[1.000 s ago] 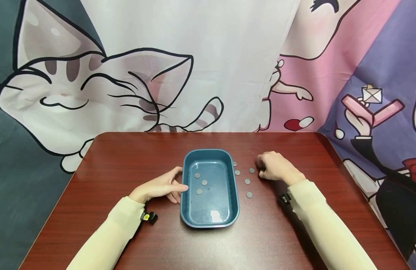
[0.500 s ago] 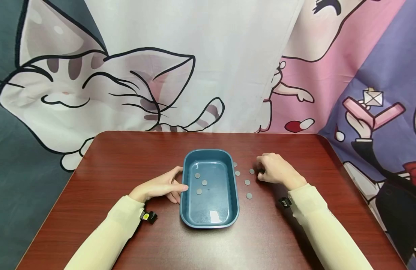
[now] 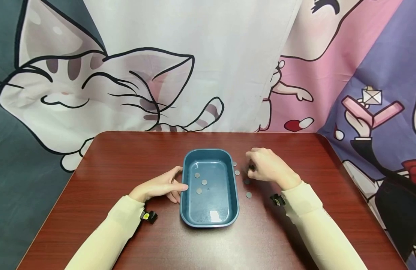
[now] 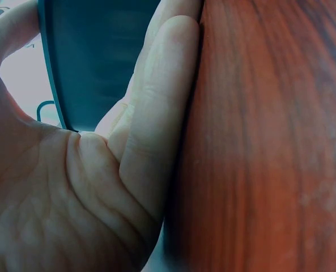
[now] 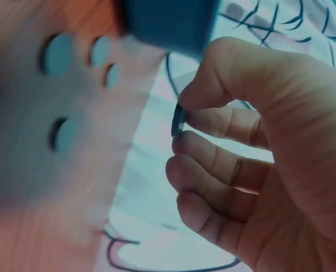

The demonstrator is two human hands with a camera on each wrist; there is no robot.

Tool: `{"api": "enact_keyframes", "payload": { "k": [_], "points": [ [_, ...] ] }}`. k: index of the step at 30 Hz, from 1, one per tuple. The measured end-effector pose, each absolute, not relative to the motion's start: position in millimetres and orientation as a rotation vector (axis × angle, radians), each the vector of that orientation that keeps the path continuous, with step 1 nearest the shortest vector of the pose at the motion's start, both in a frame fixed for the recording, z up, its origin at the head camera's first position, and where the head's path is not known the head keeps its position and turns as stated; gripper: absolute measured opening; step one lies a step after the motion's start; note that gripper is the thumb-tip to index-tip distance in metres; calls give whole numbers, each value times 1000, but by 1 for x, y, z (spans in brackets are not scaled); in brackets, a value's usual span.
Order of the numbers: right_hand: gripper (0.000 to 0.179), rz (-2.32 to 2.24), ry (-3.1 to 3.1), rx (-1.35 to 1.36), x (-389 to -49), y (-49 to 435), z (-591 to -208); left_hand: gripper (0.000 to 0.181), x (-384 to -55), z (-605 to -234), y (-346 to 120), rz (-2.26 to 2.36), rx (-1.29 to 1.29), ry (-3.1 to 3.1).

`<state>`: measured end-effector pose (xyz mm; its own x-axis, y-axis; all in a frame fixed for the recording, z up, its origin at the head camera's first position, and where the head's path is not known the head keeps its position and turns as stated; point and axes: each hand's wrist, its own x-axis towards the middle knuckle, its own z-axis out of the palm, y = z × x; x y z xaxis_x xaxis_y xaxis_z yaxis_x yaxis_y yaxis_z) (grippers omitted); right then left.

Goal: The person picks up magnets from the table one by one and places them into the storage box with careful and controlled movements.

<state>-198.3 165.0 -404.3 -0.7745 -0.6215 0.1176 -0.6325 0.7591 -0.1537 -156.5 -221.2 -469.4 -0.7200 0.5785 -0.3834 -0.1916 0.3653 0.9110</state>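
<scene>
A blue rectangular tray (image 3: 212, 210) stands on the table, with three silver-grey coins (image 3: 204, 182) lying flat inside. My left hand (image 3: 160, 186) holds its left side: the thumb lies over the rim and the fingers are against the outer wall, near the tabletop. To the right of the tray, my right hand (image 3: 270, 167) is raised above the table and pinches one coin (image 5: 179, 120) between thumb and fingertips, seen edge-on in the right wrist view. Several more coins (image 3: 249, 195) lie on the table between tray and right hand, one of them in the hand's shadow.
The dark red wooden table (image 3: 143, 240) has rounded far corners. Directly behind its far edge hangs a printed cloth (image 3: 228, 45) with cartoon figures. A small dark camera (image 3: 278, 200) sits at my right wrist, another camera (image 3: 149, 216) at the left.
My right hand has lifted and moved left toward the tray with the pinched coin. A coin that lay just left of that hand no longer shows on the table. The left hand and tray stay put.
</scene>
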Motion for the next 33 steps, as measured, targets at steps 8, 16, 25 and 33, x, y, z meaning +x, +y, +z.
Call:
{"api": "enact_keyframes", "payload": {
  "k": [8,16,25,33],
  "points": [
    [15,333,-2797,1099,-191,140,-388,75,-157,-469,-220,1420,327,1935],
    [15,387,-2749,1143,-186,115,-372,74,-156,-468,-221,1420,335,1934],
    [15,394,-2725,1207,-185,85,-363,73,-156,-468,-221,1423,330,1933],
    [12,402,-2713,1282,-185,60,-362,69,-157,-469,-221,1421,324,1921]
  ]
}}
